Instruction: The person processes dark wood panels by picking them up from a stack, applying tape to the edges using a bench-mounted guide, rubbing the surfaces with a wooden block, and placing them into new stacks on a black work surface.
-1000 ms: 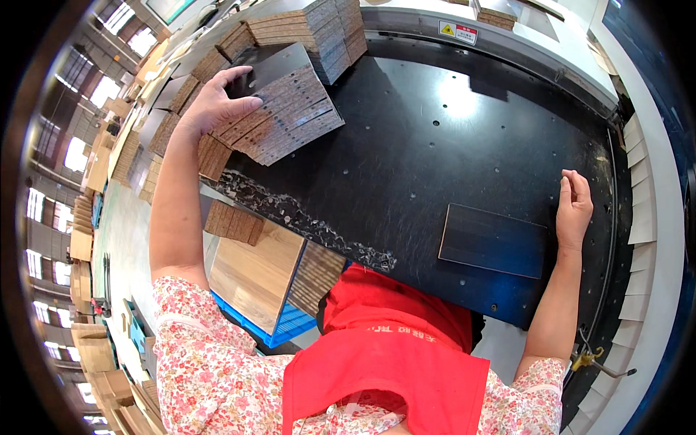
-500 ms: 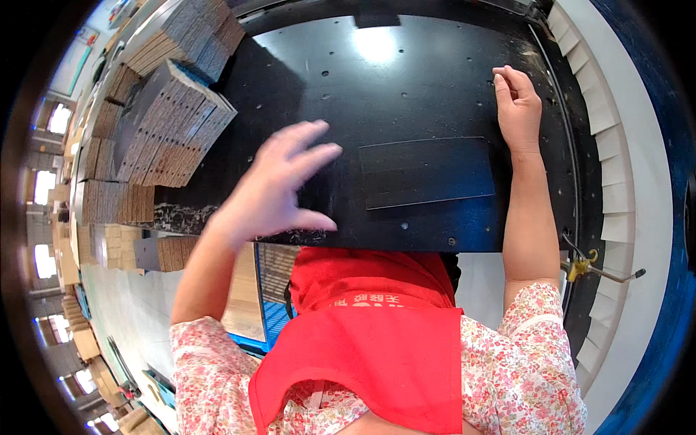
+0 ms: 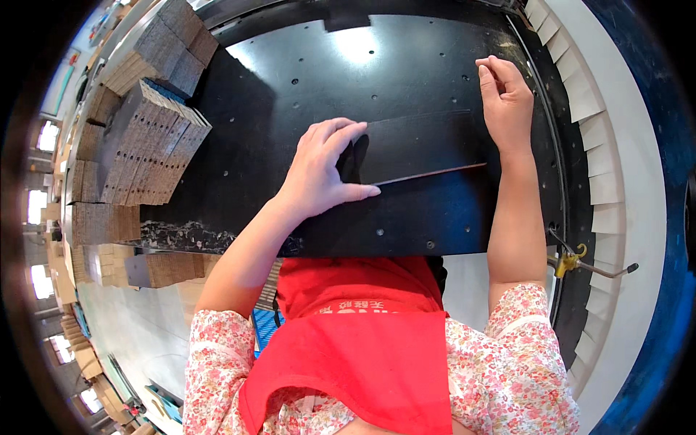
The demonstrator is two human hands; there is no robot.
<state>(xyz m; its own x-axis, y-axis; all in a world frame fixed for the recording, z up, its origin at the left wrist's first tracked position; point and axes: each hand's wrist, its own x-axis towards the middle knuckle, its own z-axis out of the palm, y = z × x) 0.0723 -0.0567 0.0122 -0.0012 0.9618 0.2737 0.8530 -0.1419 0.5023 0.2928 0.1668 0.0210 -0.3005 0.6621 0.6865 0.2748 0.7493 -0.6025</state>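
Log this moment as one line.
Left hand: spanning dark panel, left end; right hand: curled, over black table; drilled boards: stacked left

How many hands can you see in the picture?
2. The left hand is at the left end of the dark board; the right hand is over the black table's right side. I see no others.

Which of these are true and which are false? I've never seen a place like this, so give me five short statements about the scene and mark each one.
1. The left hand is at the left end of the dark panel. True.
2. The right hand lies on top of the dark panel. False: it is off to the panel's right.
3. Stacked boards with holes in their edges stand at the picture's left. True.
4. The apron is blue. False: it is red.
5. The sleeves are floral. True.
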